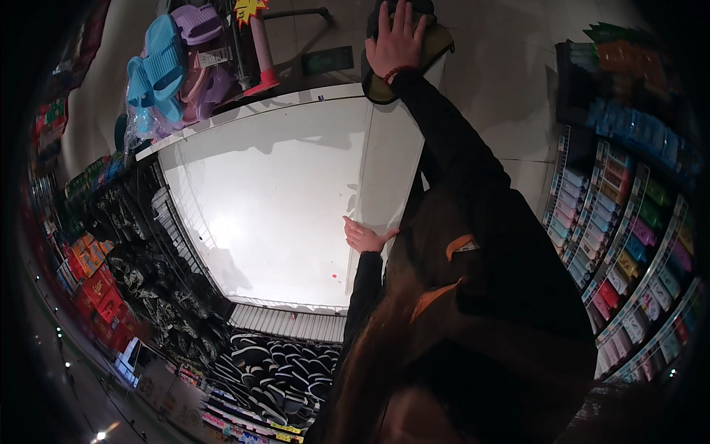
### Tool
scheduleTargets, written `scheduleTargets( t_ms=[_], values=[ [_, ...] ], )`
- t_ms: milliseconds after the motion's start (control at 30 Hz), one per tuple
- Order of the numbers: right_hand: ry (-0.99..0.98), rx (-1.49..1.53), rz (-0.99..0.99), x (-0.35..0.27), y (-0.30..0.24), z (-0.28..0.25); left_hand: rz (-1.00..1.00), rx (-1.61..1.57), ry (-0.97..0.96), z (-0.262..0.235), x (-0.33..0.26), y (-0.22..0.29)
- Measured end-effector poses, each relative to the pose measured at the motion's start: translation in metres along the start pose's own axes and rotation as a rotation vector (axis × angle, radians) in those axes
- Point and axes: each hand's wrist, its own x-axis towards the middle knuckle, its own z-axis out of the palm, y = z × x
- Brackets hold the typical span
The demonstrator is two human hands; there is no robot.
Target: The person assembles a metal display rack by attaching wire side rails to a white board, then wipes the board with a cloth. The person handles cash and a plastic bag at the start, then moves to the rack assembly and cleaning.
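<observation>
My right hand point(399, 43) is stretched out at the top, fingers spread and palm down. It rests on or just over a dark item with olive-coloured edges point(379, 90), whose kind I cannot make out; the item lies at the far corner of a white tabletop point(266, 185). Lower down, my left hand point(364, 236) is open over the table's right-hand part, fingers extended and thumb apart, with nothing in it. Whether it touches the surface I cannot tell. Both arms wear black sleeves.
Blue and purple slippers point(164, 63) hang beyond the table's upper left corner, beside a plunger point(261, 59) with a red base. Dark patterned goods point(155, 281) line the left side. Striped black-and-white slippers point(281, 377) fill a rack below. Shelves of tubes point(629, 251) stand right.
</observation>
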Motion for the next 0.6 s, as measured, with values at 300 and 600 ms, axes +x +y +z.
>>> scheduleTargets(
  t_ms=[300, 600],
  values=[
    [-0.107, -0.038, -0.028, -0.081, -0.010, -0.004, -0.060, 0.055, -0.102, -0.014, -0.001, -0.003],
    [-0.302, 0.047, -0.109, -0.145, 0.005, -0.017, -0.113, 0.134, -0.099, -0.009, -0.003, -0.008]
  ],
)
